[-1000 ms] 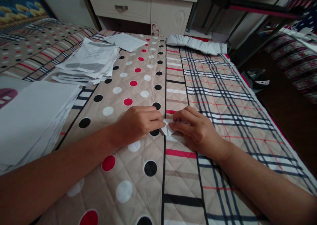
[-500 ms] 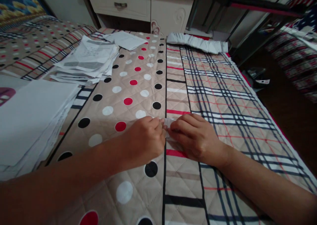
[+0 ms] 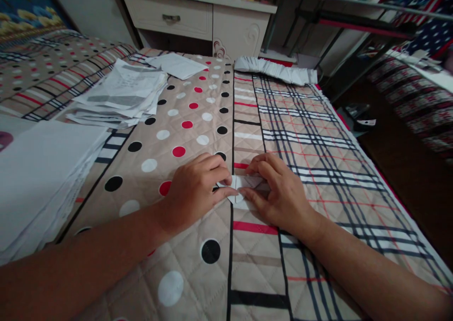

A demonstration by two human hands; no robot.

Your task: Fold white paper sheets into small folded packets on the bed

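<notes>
Far to the left of the dark stripe [image 3: 231, 245] that runs down the middle of the quilt [image 3: 311, 137] lies a big pile of flat white sheets [image 3: 42, 170]. A messy stack of printed papers [image 3: 120, 97] sits a bit closer to the stripe and further up the bed. Both piles are probably kept to that side so the middle is free for the hands. Just left of the stripe is the left hand [image 3: 194, 189]. Its thumb and first finger are pinched shut on the left end of the small folded paper [image 3: 244, 184]. The paper lies right on the stripe, flat on the quilt, and most of it is a little to the right of the line. It sits between the two hands, and its white middle peeks out between their fingertips. Just right of the stripe is the right hand [image 3: 279, 196]. Its fingers [image 3: 262, 170] curl over the paper's far edge and its thumb presses the near edge, so it grips the paper too. The hands likely press it down like this so it cannot slide and the folds stay sharp. Far up the bed, right of the stripe, lies a long white bundle [image 3: 276, 70].
</notes>
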